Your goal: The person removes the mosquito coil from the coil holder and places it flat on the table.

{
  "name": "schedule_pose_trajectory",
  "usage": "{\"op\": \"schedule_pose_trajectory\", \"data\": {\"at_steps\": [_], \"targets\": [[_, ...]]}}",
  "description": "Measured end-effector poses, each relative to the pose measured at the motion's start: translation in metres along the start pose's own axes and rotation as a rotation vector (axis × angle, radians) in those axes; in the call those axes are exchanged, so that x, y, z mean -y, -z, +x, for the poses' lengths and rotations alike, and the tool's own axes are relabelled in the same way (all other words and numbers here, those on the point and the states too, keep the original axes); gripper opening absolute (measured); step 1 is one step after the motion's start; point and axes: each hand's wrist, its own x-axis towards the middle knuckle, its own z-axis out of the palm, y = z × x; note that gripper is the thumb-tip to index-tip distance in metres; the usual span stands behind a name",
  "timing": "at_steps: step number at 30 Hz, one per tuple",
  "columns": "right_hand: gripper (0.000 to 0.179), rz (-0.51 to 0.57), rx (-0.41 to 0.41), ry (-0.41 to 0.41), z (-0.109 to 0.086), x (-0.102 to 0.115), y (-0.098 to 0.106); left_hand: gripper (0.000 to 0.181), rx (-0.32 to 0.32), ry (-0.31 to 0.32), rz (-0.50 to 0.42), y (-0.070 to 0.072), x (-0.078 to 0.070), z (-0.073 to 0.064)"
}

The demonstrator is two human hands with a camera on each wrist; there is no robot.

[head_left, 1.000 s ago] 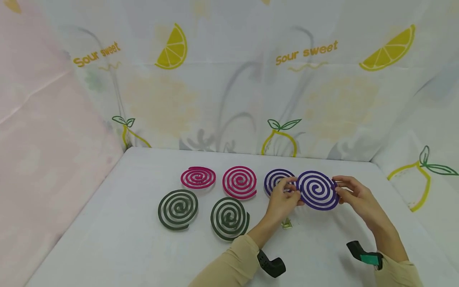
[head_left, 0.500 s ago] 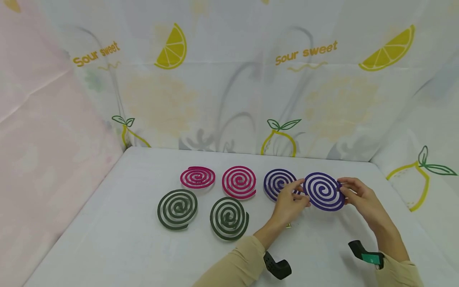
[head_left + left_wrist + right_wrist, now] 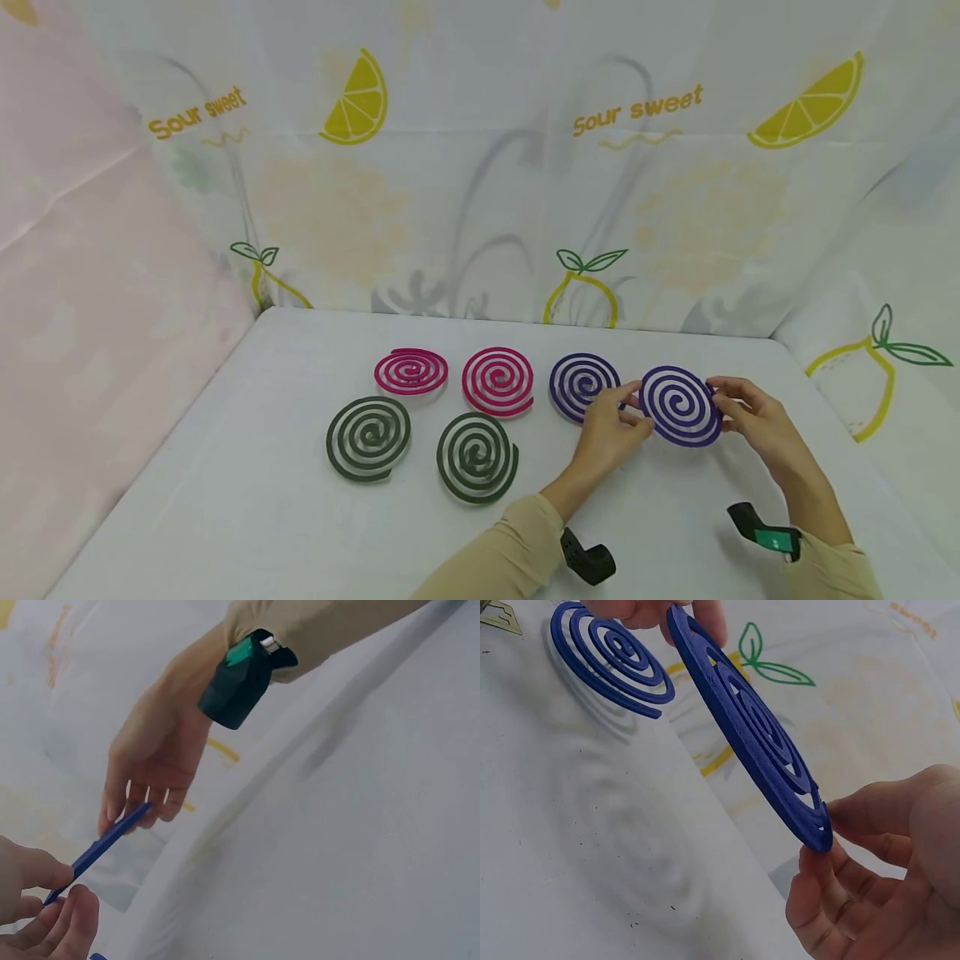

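Observation:
A blue-purple mosquito coil (image 3: 680, 406) is held up off the table at the right, between both hands. My left hand (image 3: 609, 433) pinches its left edge between thumb and fingers, as the left wrist view shows. Its right edge is pinched by my right hand (image 3: 757, 421); in the right wrist view the thumb (image 3: 877, 806) is on one face and the fingers on the other. A second blue-purple coil (image 3: 611, 656) lies just left of it, partly behind my left hand in the head view.
Two pink coils (image 3: 498, 382) are at the back middle of the white table (image 3: 247, 517), with two dark green coils (image 3: 369, 437) nearer the front. A small gold-coloured metal piece (image 3: 502, 615) shows at the right wrist view's corner. Printed cloth walls (image 3: 450, 208) enclose the table.
Both hands have shifted the held coil slightly right and down. More of the second blue-purple coil is uncovered, while my left hand now covers the small metal piece in the head view.

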Motion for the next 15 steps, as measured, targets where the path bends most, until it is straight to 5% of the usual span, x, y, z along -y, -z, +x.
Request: {"op": "schedule_pose_trajectory", "data": {"at_steps": [10, 15], "targets": [[0.049, -0.068, -0.011, -0.069, 0.001, -0.006, 0.002, 0.054, 0.066, -0.088, 0.328, -0.004, 0.002, 0.001], [0.047, -0.103, -0.006, -0.089, 0.001, -0.011, 0.0, 0.05, 0.049, -0.138, 0.504, -0.006, 0.0, 0.001]]}}
